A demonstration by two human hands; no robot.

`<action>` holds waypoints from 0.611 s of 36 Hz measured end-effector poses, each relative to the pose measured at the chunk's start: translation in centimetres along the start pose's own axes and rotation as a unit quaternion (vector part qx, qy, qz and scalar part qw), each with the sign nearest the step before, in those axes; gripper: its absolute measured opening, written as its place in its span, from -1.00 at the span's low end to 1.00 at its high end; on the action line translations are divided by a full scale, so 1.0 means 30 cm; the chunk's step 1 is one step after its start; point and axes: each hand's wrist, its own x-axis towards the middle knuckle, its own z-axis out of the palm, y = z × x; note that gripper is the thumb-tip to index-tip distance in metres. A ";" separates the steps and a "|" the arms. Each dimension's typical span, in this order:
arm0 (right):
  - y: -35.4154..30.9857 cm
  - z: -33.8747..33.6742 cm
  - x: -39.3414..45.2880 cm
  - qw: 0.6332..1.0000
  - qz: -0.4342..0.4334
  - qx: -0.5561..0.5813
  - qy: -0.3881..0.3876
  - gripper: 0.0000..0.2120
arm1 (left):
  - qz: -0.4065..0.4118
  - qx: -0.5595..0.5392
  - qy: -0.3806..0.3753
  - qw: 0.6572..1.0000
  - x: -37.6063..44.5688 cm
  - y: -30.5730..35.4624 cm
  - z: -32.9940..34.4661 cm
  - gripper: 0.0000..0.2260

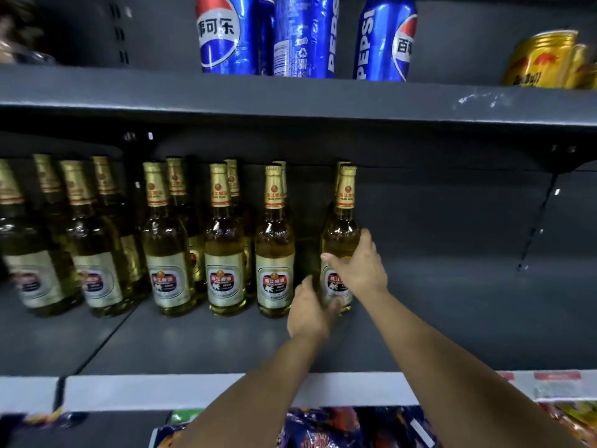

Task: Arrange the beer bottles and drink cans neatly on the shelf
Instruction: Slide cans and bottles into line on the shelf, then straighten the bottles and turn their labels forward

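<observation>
Several clear beer bottles with gold foil necks stand in two-deep rows on the middle shelf (226,344). The rightmost front bottle (342,234) stands a gap apart from its neighbour bottle (274,253). My right hand (358,266) grips this rightmost bottle around its body from the right. My left hand (310,312) holds its lower part from the left, fingers curled round the base. Another bottle stands right behind it, mostly hidden.
Blue Pepsi cans (226,33) and gold Red Bull cans (542,59) stand on the upper shelf (290,98). To the right of the held bottle the middle shelf is bare grey metal. Snack packets (323,428) lie below the white shelf edge (161,392).
</observation>
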 end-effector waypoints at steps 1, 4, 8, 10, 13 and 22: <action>0.005 -0.004 -0.014 1.000 -0.003 -0.010 0.008 -0.12 | 0.010 0.013 -0.001 1.000 -0.019 -0.008 -0.020 -0.31; 0.020 -0.007 -0.082 0.996 -0.032 -0.054 0.069 -0.28 | 0.024 0.074 0.002 0.997 -0.079 -0.037 -0.091 -0.41; 0.016 0.033 -0.178 0.989 -0.068 -0.073 0.111 -0.45 | 0.023 0.108 0.056 0.992 -0.158 -0.092 -0.199 -0.54; -0.008 0.061 -0.225 0.989 -0.083 -0.072 0.103 -0.50 | 0.026 0.114 0.079 0.990 -0.190 -0.115 -0.262 -0.57; -0.074 0.114 -0.296 0.988 -0.112 -0.065 0.084 -0.55 | 0.024 0.126 0.105 0.986 -0.222 -0.153 -0.374 -0.56; -0.384 0.346 -0.516 0.983 -0.162 -0.082 -0.002 -0.59 | -0.011 0.142 0.141 0.980 -0.342 -0.359 -0.755 -0.53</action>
